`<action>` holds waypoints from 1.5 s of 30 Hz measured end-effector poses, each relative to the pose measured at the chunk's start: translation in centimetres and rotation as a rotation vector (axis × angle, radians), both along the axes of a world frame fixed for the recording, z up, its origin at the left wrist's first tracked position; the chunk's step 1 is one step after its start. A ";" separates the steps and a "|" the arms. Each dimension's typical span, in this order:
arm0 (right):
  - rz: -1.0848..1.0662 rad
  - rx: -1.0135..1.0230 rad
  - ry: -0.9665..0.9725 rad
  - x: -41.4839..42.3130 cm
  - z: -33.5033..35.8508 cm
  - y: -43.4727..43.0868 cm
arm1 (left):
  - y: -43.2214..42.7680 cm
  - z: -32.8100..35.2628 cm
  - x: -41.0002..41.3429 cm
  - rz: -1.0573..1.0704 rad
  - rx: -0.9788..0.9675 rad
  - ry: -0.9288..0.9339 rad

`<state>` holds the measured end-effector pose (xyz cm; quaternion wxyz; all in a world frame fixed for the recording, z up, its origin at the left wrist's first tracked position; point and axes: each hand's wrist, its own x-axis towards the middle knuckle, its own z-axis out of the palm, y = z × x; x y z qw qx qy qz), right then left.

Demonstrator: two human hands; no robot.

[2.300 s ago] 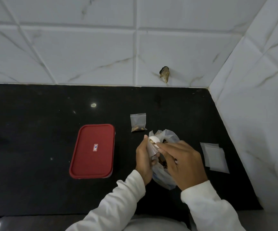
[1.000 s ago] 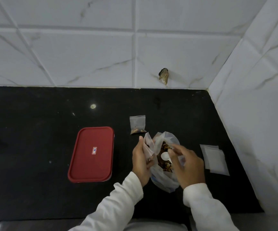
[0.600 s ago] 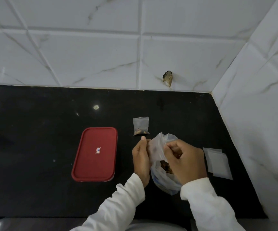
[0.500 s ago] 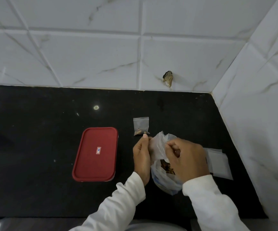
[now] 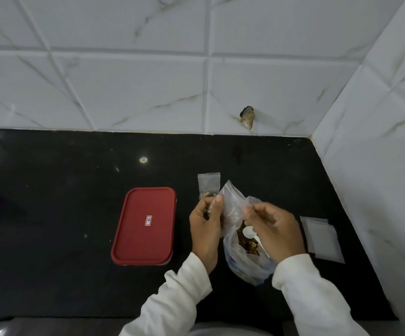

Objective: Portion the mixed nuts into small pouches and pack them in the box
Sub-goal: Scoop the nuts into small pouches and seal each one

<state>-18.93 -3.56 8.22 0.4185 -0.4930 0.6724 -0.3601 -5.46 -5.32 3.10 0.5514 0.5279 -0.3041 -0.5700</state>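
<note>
My left hand (image 5: pixel 205 230) grips a small clear pouch (image 5: pixel 211 206) with a few nuts in it, held over the big clear bag of mixed nuts (image 5: pixel 245 259). My right hand (image 5: pixel 275 230) pinches a clear plastic edge at about the same height; it looks like the pouch's other top corner. A white spoon (image 5: pixel 249 232) lies inside the bag on the nuts. One filled pouch (image 5: pixel 208 185) lies on the black counter just behind my left hand. The box with its red lid (image 5: pixel 144 225) on sits to the left, shut.
A small stack of empty pouches (image 5: pixel 322 238) lies right of my right hand, close to the tiled side wall (image 5: pixel 378 166). The tiled back wall (image 5: pixel 148 93) bounds the black counter (image 5: pixel 51 190).
My right hand has let the spoon drop into the bag and moved up to pinch the plastic. My left hand has kept hold of the pouch.
</note>
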 end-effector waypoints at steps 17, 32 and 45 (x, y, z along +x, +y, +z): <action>-0.065 -0.009 -0.286 1.1 0.7 -0.6 | 1.0 4.8 1.3 -0.143 -0.071 -0.038; -0.174 -0.099 -0.220 1.8 0.1 -0.2 | 0.6 3.8 0.0 -0.139 -0.034 -0.122; -0.348 0.070 -0.510 1.5 -0.7 -0.3 | 0.7 3.3 0.2 -0.120 0.182 0.141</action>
